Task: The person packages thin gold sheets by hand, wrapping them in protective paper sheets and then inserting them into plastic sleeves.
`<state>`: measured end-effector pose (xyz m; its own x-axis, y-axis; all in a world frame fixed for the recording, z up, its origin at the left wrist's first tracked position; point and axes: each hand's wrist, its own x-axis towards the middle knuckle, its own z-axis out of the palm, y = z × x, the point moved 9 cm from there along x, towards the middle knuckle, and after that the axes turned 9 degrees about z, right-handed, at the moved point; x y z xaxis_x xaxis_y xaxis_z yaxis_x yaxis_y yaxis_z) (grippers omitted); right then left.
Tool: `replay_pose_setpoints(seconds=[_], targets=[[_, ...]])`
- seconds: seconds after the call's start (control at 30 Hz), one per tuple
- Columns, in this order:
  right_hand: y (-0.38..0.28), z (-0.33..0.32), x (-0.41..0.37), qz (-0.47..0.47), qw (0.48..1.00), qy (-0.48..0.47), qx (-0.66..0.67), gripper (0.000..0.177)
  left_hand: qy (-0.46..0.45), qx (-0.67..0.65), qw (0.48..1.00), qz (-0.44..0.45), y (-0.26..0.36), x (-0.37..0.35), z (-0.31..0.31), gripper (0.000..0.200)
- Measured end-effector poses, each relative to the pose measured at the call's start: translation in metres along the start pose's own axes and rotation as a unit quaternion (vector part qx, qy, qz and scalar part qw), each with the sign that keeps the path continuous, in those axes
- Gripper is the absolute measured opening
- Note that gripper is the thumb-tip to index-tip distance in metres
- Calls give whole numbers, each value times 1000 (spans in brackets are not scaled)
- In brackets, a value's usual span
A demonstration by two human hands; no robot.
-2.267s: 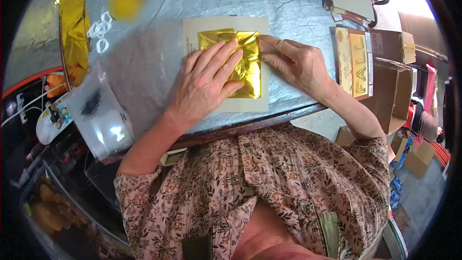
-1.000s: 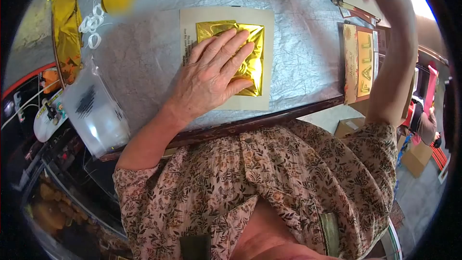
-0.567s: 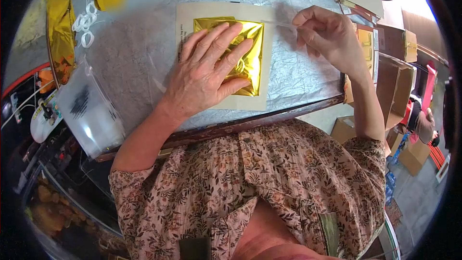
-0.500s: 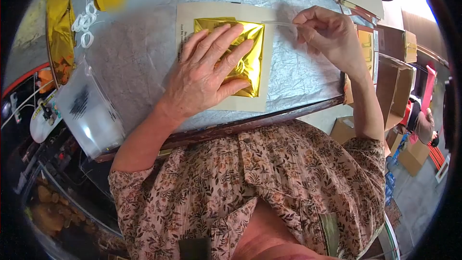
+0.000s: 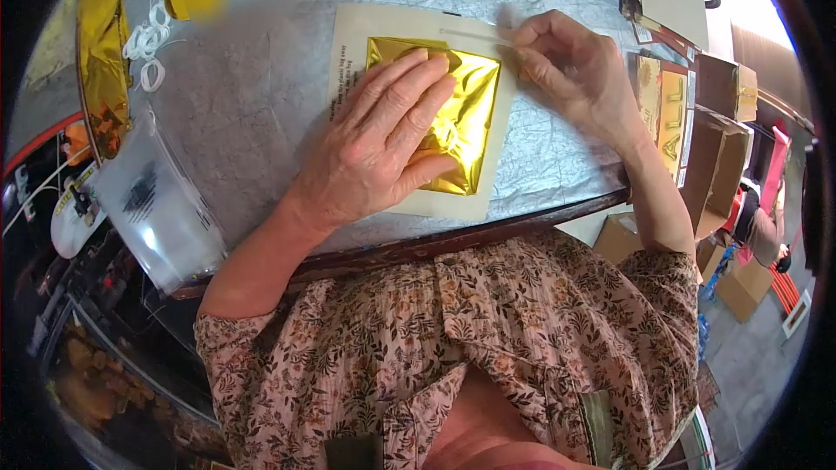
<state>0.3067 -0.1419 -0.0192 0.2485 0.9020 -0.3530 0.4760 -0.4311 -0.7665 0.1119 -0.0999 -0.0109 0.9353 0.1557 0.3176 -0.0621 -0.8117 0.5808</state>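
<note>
Left hand (image 5: 374, 152) flat, fingers spread, pressing gold foil square (image 5: 477, 109) onto beige card (image 5: 350, 39) near table (image 5: 252, 122) front edge. Right hand (image 5: 575, 70) pinches clear strip (image 5: 475, 34) over card's far edge.

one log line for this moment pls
left hand: flat on foil | foil: on card | right hand: pinching tape over card top edge
</note>
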Motion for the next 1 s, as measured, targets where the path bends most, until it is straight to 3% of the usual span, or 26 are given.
replay_pose_setpoints(seconds=[0.13, 0.27, 0.5, 0.63, 0.73, 0.93, 1.0], targets=[[-11, -1, -1, -39, 996, 25, -75, 19, 42, 43, 998, -4, -6, -5, 1, 57], [-25, -6, 0, -190, 972, 42, -129, 21, 40, 144, 989, -14, -3, 0, -9, 48], [-38, -3, 6, -381, 904, 36, -193, 27, 30, 114, 992, -45, -9, -3, -6, 45], [-37, 2, 7, -388, 895, 25, -217, 34, 35, 114, 992, -39, -9, -6, -5, 48], [-51, 5, -2, -451, 859, 79, -229, 44, 38, 108, 993, -41, -11, -7, -4, 52], [-50, 6, 4, -480, 851, 49, -208, 50, 43, 80, 995, -47, -15, -8, -6, 60], [-47, 5, 8, -456, 863, 13, -216, 44, 47, 69, 995, -51, -16, -8, -7, 62]])
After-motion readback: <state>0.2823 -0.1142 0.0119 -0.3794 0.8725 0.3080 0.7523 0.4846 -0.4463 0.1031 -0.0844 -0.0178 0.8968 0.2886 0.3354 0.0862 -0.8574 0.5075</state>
